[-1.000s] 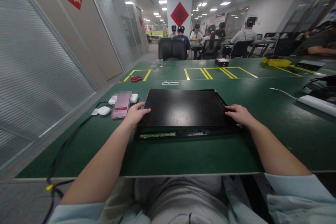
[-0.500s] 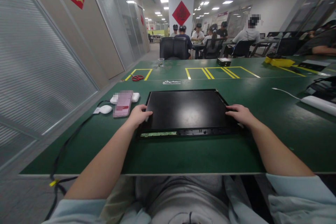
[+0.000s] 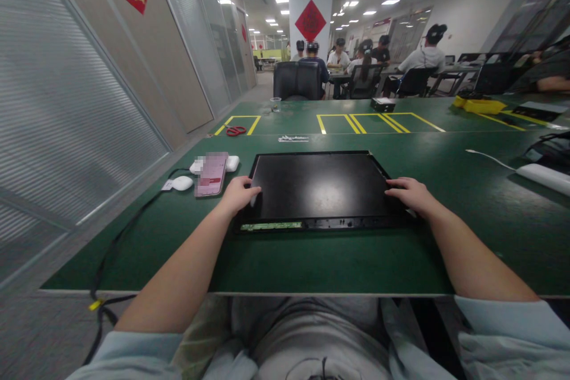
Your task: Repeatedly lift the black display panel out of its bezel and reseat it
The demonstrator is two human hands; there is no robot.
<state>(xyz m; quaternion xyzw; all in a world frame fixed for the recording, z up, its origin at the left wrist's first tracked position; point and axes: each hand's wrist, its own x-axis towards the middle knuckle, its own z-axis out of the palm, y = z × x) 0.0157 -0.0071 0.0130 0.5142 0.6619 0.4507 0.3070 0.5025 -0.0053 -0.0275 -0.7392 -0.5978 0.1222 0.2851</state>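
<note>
A black flat display panel (image 3: pixel 320 184) lies on the green table, its screen facing up. Along its near edge runs a strip of green circuit board (image 3: pixel 271 226). My left hand (image 3: pixel 239 195) grips the panel's left side, thumb resting over the rim and fingers at the outer edge. On the opposite side, my right hand (image 3: pixel 412 195) holds the right edge the same way. The undersides of the fingers are hidden.
Left of the panel are a pink phone (image 3: pixel 211 175) and a white oval device (image 3: pixel 182 183) on a black cable. Red-handled scissors (image 3: pixel 236 130), small white pieces (image 3: pixel 293 139) and a clear cup (image 3: pixel 275 105) lie farther back. At right is a white bar (image 3: pixel 544 179). Several people sit beyond.
The whole view has shifted slightly. Both hands stay at the panel's sides, and the panel has not visibly moved on the table.
</note>
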